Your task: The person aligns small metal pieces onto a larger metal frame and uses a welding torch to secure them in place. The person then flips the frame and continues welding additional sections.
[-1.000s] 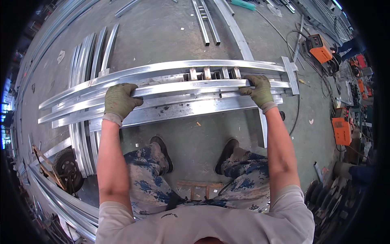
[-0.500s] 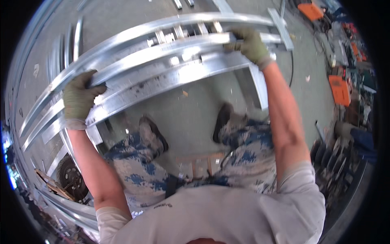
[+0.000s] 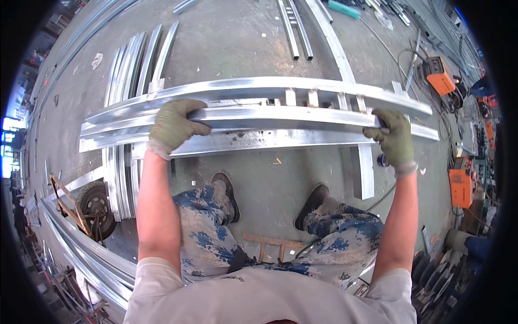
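My left hand (image 3: pixel 175 125), in an olive-green glove, wraps its fingers and thumb around the near rail (image 3: pixel 286 114) of a long shiny metal frame. Farther right, my right hand (image 3: pixel 395 136), gloved alike, grips the same rail near its right part. A far rail (image 3: pixel 237 85) runs alongside, joined to the near one by several short metal crosspieces (image 3: pixel 313 98). Just below the near rail in view lies a broad, stained metal beam (image 3: pixel 259 141). Whether the frame rests on that beam or hangs slightly above it, I cannot tell.
A metal beam (image 3: pixel 365 173) juts toward me at the right. Long metal profiles (image 3: pixel 123 81) lie on the left floor, near a black wheel (image 3: pixel 97 210). Orange machines (image 3: pixel 440 75) with cables stand at the right. A small wooden stool (image 3: pixel 272 239) sits between my legs.
The view has shifted, showing more floor ahead. The frame, earlier slanting with its right end farther off, now lies nearly level across the view. Both hands still grip it.
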Tool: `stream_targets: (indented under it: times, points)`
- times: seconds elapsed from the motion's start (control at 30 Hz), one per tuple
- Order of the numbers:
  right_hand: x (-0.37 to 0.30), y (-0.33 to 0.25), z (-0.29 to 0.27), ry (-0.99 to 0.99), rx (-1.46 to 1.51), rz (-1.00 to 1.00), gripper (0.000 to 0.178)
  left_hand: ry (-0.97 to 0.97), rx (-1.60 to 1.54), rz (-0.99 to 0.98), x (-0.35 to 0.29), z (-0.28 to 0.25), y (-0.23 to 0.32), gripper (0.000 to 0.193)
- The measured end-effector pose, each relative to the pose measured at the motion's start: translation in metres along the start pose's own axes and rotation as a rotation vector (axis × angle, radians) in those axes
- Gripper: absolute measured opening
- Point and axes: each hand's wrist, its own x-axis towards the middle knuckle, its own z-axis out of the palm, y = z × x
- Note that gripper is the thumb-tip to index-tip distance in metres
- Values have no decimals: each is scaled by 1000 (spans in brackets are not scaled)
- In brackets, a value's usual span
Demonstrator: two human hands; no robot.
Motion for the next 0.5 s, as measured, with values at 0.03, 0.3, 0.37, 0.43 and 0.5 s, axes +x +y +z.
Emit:
stream_targets:
  times: [0.03, 0.3, 0.37, 0.43, 0.5]
  points:
    - [-11, 3, 0, -25, 14, 55, 56, 13, 43, 76, -1, 5, -1, 61]
    - [-89, -7, 8, 14, 6, 88, 49, -98, 18, 158, 0, 18, -17, 61]
    - [-99, -31, 3, -102, -82, 171, 48, -86, 102, 206, 0, 20, -32, 61]
    - [-109, -48, 8, -157, -131, 190, 51, -74, 140, 217, -1, 21, -46, 63]
    - [-123, -55, 14, -234, -246, 231, 57, -103, 118, 173, -3, 21, -42, 64]
